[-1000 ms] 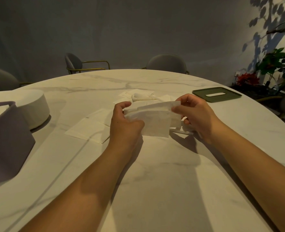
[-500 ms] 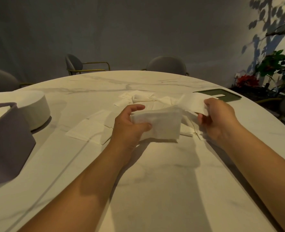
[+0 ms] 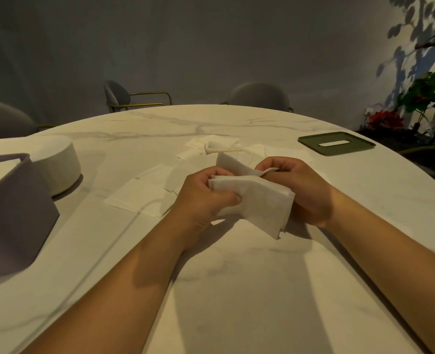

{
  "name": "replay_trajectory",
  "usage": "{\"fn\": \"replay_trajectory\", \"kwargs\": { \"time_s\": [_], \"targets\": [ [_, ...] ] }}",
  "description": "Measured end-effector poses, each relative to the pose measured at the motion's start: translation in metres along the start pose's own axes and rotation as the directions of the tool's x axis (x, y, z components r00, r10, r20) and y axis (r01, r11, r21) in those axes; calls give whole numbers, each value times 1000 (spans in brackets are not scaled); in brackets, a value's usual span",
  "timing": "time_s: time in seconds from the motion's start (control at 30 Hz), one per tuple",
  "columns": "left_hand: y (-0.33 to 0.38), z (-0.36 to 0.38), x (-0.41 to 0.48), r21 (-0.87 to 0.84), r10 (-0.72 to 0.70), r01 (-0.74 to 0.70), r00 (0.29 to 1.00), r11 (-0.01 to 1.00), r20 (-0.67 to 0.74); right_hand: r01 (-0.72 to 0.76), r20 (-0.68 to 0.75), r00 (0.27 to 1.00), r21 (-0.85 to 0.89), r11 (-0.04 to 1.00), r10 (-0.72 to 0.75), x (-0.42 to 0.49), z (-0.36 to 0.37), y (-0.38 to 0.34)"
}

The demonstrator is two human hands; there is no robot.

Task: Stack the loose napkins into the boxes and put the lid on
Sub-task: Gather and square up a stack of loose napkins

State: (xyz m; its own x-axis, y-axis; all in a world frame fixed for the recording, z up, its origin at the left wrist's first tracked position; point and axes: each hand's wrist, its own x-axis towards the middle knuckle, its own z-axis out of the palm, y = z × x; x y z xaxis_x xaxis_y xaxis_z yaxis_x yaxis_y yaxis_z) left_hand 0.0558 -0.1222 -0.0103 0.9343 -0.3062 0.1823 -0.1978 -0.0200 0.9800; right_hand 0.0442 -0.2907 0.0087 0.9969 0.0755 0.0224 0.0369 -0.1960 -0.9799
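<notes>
My left hand (image 3: 201,198) grips a small stack of white napkins (image 3: 262,203) above the middle of the marble table (image 3: 236,290). My right hand (image 3: 303,190) is behind the stack and pinches one more napkin (image 3: 236,166) against its top. Loose napkins (image 3: 145,198) lie flat on the table to the left of my hands, and others (image 3: 219,146) lie crumpled farther back. A grey open box (image 3: 12,210) with white napkins inside stands at the left edge. A dark green lid (image 3: 336,143) with a slot lies at the right rear.
A round white container (image 3: 58,167) stands behind the grey box. Grey chairs (image 3: 259,97) ring the far side of the table. Potted plants (image 3: 420,103) stand at the right, beyond the table's edge.
My right hand drew a napkin off to the right, then brought it back against the stack in my left hand. The stack has tilted and dropped slightly toward me.
</notes>
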Motion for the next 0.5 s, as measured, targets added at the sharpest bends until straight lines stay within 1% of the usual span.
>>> {"fn": "replay_trajectory", "kwargs": {
  "time_s": [0.17, 0.3, 0.37, 0.43, 0.5],
  "targets": [
    [-2, 0, 3, 4, -6, 6, 1000, 1000, -28, -30, -22, 999, 26, 999, 31, 3, -3, 1],
    [-2, 1, 4, 99, 49, -49, 999, 994, 2, -22, -33, 999, 14, 1000, 23, 2, -3, 2],
    [-1, 1, 4, 114, 50, -49, 999, 992, -3, -24, -37, 999, 6, 1000, 24, 2, -4, 1],
    [-1, 1, 4, 80, 42, -40, 999, 996, -13, -28, -41, 999, 6, 1000, 28, 3, -5, 1],
    [-2, -1, 3, -13, 40, -40, 999, 999, -29, -23, -32, 999, 2, 1000, 23, 3, -5, 2]
  ]
}}
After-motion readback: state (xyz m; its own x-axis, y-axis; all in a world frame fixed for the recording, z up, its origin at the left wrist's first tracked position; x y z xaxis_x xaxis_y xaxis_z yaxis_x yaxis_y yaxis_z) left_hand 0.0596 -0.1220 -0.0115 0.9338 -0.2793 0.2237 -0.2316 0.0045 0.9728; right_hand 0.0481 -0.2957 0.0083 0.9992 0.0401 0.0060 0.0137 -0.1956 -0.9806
